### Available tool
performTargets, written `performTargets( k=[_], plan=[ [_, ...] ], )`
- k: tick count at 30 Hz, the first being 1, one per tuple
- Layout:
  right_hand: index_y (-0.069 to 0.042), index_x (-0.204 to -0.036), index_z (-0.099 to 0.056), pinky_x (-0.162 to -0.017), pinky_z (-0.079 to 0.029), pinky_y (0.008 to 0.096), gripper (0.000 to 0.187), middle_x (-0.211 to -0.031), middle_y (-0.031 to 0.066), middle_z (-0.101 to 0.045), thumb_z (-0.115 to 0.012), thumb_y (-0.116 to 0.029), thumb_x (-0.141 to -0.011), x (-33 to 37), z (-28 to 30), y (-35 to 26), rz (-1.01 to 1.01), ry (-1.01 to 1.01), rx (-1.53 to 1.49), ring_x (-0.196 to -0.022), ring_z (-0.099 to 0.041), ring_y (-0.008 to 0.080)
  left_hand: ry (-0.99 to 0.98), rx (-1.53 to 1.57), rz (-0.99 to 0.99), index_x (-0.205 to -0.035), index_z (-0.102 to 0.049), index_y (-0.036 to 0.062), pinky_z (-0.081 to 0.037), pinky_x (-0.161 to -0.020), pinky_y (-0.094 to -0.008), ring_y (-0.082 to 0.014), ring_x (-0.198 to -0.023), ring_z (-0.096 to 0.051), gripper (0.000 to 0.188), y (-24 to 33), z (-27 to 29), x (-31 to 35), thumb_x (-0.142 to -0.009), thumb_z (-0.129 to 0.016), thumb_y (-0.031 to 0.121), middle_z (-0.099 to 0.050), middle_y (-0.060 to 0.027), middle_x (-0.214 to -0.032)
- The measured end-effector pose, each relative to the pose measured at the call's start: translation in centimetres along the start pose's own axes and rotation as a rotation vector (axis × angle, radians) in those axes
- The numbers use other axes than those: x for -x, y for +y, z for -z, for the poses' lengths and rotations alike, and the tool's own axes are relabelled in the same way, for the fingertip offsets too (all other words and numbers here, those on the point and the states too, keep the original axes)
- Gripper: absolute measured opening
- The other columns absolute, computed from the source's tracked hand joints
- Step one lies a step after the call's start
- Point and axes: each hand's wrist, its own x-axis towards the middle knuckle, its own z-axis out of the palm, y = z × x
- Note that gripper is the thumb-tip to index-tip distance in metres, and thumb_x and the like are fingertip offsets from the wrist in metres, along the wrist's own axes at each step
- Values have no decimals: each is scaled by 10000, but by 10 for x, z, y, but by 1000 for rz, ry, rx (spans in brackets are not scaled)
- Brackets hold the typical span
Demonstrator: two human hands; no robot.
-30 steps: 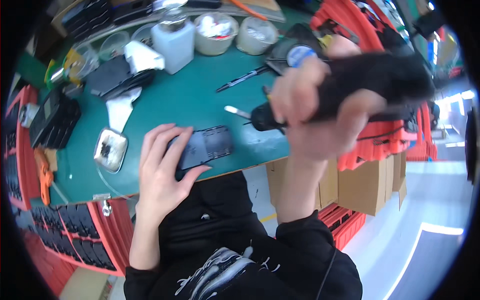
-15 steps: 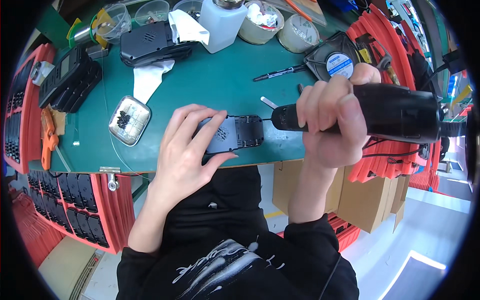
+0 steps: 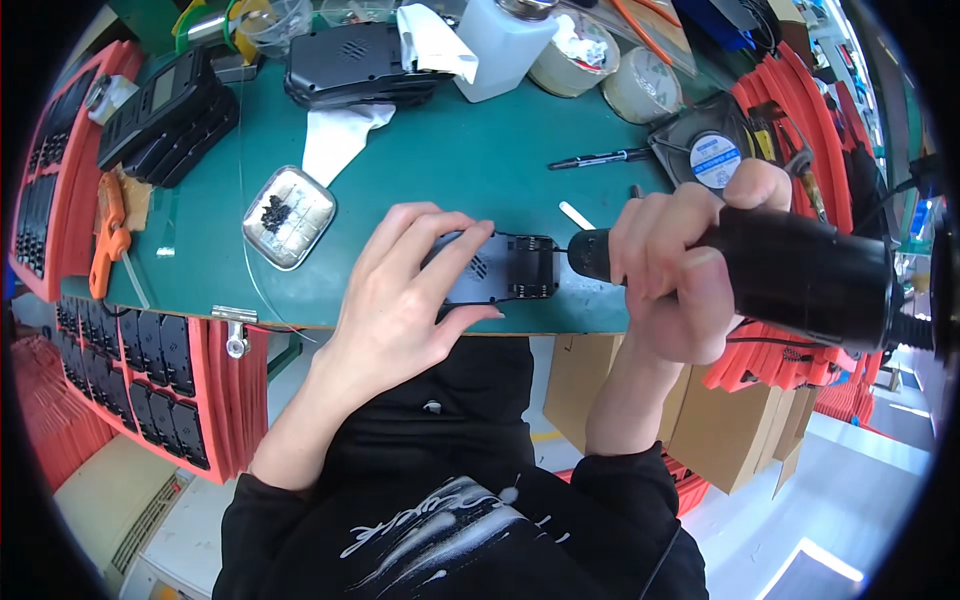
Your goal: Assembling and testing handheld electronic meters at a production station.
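Observation:
My left hand (image 3: 400,290) is closed over a grey-and-black handheld device housing (image 3: 532,268), pressing it down near the table's front edge. A speaker grille and a dark open compartment show on the housing's upper face; its left part is under my fingers. In my right hand (image 3: 675,275), fingers wrapped round it, is a black corded electric screwdriver (image 3: 810,275) lying nearly level. Its thin bit points left at the compartment end of the housing; whether the tip sits on a screw is too small to tell. Left of my left hand stands a metal dish (image 3: 290,222) of small black screws (image 3: 275,213).
Several finished-looking black devices (image 3: 165,125) are stacked at the left, beside an orange-handled tool (image 3: 110,240). Another device (image 3: 350,65), a white bottle (image 3: 505,50) and tape rolls (image 3: 642,85) line the back. A marker (image 3: 600,158) and a white strip (image 3: 575,215) lie near the screwdriver.
The whole scene has shifted to the right in the picture. The screwdriver's rear end has dipped toward me, while its bit stays at the housing's end. My left hand keeps its hold.

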Motion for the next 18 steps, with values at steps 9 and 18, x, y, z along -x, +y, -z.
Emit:
performTargets(
  k=[9, 18],
  plan=[
    [-32, -1138, -393, -472, -439, 267, 340, -634, 35, -527, -610, 71, -898, 0, -24, -5, -63, 223, 368, -467, -475, 108, 3, 21, 38, -1225, -697, 4, -522, -925, -446, -350, -1105, -597, 703, -1, 0, 3, -573, -927, 129, -648, -121, -1187],
    [-14, -1145, -399, -431, -440, 263, 346, -631, 41, -548, -592, 130, -896, -1, -30, -7, -27, 350, 251, -447, -486, 108, -20, -14, -1, -1231, -666, -32, -527, -914, -434, -333, -1137, -585, 670, 1, 2, 3, -633, -915, 141, -622, -135, -1215]
  ],
)
